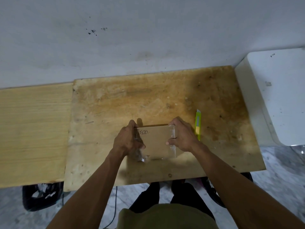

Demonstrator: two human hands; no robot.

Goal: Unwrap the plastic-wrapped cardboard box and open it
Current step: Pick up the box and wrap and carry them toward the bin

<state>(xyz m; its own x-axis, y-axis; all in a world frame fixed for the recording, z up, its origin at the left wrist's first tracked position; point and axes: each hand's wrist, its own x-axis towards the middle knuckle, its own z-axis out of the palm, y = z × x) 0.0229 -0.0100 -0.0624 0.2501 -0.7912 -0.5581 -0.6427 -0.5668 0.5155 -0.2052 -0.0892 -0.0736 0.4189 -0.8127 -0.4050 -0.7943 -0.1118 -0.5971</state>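
A brown cardboard box (156, 142) with handwriting on top lies on the plywood table (115, 113), near its front middle. Clear plastic wrap (141, 157) clings to the box and bunches loosely at its near left corner. My left hand (127, 141) grips the left side of the box over the crumpled plastic. My right hand (180, 134) holds the right side, thumb on top, fingers curled over the far right corner.
A green utility knife (198, 123) lies just right of my right hand, blade end away from me. A white block (277, 96) stands at the table's right edge. A lighter wooden board (33, 134) adjoins on the left. A black bin (41, 195) sits below.
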